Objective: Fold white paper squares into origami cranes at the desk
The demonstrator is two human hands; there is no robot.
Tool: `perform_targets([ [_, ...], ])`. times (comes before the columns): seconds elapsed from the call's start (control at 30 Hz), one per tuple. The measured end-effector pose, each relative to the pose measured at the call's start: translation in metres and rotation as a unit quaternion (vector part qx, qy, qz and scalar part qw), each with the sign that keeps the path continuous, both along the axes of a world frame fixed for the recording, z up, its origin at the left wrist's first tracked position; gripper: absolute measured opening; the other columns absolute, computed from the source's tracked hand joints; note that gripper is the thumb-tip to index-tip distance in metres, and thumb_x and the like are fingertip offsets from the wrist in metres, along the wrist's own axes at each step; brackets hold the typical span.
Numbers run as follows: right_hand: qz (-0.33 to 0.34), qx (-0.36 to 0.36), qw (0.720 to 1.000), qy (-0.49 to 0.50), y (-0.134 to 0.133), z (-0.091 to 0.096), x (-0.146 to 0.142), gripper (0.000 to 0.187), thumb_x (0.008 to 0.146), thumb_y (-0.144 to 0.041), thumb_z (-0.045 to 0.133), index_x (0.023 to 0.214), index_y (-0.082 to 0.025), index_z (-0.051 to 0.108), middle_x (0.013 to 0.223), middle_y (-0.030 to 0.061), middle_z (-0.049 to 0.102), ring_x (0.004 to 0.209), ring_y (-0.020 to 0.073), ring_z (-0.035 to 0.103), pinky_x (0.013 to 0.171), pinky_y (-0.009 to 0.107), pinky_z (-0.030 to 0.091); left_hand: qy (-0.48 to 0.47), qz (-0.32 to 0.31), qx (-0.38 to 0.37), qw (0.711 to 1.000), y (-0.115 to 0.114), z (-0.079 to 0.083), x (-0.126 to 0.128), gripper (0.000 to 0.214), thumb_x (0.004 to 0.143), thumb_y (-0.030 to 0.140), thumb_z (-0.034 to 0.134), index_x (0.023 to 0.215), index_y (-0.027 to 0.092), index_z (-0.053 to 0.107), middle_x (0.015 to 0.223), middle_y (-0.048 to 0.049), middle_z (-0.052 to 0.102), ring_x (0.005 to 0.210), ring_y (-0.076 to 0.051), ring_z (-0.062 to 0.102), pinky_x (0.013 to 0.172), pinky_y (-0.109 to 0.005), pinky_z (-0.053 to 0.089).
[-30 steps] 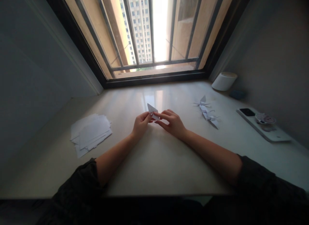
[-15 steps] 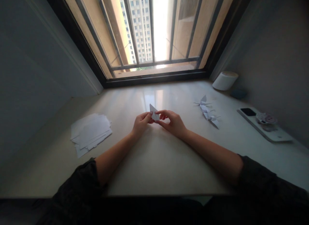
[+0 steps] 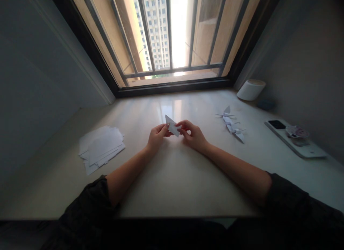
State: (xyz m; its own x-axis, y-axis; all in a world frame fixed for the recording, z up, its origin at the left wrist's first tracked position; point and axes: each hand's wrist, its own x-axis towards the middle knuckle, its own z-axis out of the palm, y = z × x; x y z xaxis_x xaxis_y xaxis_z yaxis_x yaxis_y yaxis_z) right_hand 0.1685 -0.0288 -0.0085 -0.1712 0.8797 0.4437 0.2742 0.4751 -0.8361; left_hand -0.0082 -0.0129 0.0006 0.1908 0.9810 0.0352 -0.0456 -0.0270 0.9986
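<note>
Between my two hands is a small piece of folded white paper (image 3: 172,126), pointed at its upper left and lower right, held just above the white surface. My left hand (image 3: 157,135) pinches its left side, thumb on top. The right hand (image 3: 194,136) has thumb and forefinger closed on the paper's right edge. To the left lies a loose stack of white paper sheets (image 3: 105,146). Folded paper cranes (image 3: 230,124) sit in a row to the right of my hands.
A phone (image 3: 294,139) with a round grip on its back lies at the right. Near the window corner, a white cylindrical object (image 3: 251,90) leans by the wall beside a dark bluish item (image 3: 266,104). The barred window (image 3: 172,81) borders the far side of the white countertop (image 3: 182,185).
My right thumb and fingers have shifted up and inward along the paper's right edge. More of the folded paper shows, its lower right point now visible. The left hand stays nearly still.
</note>
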Motion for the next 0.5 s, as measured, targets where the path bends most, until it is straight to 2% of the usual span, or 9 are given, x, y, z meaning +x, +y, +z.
perform_targets([
  [0.13,-0.007,-0.026,0.999,0.022,0.0025,-0.0014,-0.0003,0.014,0.084,-0.02,0.054,0.095,-0.023,0.063,0.07,-0.0015,0.061,0.068,0.0146,0.058,0.066,0.029,0.047,0.006,-0.007,-0.004,1.0,0.0004,-0.0001,-0.0005,0.044,0.075,0.056,0.065,0.088,0.014,0.071,0.08,-0.0077,0.073,0.072,-0.02,0.069,0.068,-0.03,0.05],
  [0.27,-0.006,-0.023,1.0,0.016,0.003,-0.0012,-0.0006,0.013,0.085,-0.019,0.054,0.088,-0.022,0.066,0.083,0.0021,0.067,0.073,0.015,0.06,0.067,0.029,0.047,0.012,-0.004,0.0,1.0,0.0004,-0.0008,-0.0009,0.042,0.076,0.055,0.064,0.085,0.014,0.072,0.078,-0.007,0.072,0.071,-0.019,0.068,0.068,-0.028,0.05],
  [0.4,0.023,0.02,1.0,0.0,0.0024,0.0005,0.001,0.016,0.085,-0.017,0.055,0.087,-0.023,0.07,0.087,0.004,0.064,0.078,0.0157,0.059,0.066,0.029,0.048,0.01,0.001,0.001,1.0,-0.0006,0.0004,-0.0005,0.041,0.076,0.054,0.064,0.084,0.014,0.072,0.077,-0.0067,0.072,0.071,-0.018,0.068,0.068,-0.028,0.051],
  [0.5,0.02,0.079,0.996,-0.028,0.002,0.0016,0.0025,0.023,0.084,-0.011,0.054,0.087,-0.025,0.072,0.094,0.0051,0.059,0.087,0.0171,0.057,0.075,0.032,0.049,0.013,0.002,0.008,1.0,-0.0013,0.0019,0.0,0.041,0.076,0.054,0.064,0.081,0.014,0.072,0.073,-0.0059,0.071,0.068,-0.017,0.066,0.068,-0.028,0.051],
])
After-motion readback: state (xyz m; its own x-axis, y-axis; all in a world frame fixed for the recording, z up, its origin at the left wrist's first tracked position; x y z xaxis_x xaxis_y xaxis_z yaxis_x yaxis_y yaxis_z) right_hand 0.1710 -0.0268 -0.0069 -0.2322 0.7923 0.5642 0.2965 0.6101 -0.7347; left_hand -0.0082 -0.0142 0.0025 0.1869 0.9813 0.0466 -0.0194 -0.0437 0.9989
